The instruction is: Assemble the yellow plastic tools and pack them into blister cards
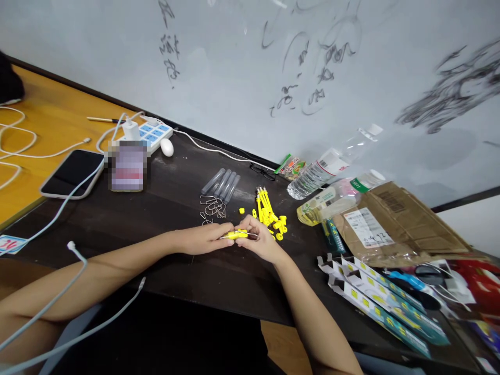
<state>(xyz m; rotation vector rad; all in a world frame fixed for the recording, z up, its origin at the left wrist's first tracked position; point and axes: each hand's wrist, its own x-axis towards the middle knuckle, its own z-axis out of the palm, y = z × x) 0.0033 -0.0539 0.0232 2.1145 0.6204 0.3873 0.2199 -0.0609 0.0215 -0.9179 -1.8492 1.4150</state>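
My left hand [203, 238] and my right hand [260, 238] meet over the dark table [164, 208], both pinched on a small yellow plastic piece [237, 234] with a thin metal pin sticking out of it. Just beyond my right hand lies a pile of yellow plastic parts [269, 211]. Several bent metal wire clips [213, 207] lie ahead of my left hand. Behind them sit several clear plastic tubes [222, 183] side by side.
A phone [72, 173] and a white power strip [150, 134] with a charger lie at the left, with white cables trailing over the wooden desk. Plastic bottles [320, 174], a torn cardboard parcel [394, 224] and printed card packs [375, 302] crowd the right side.
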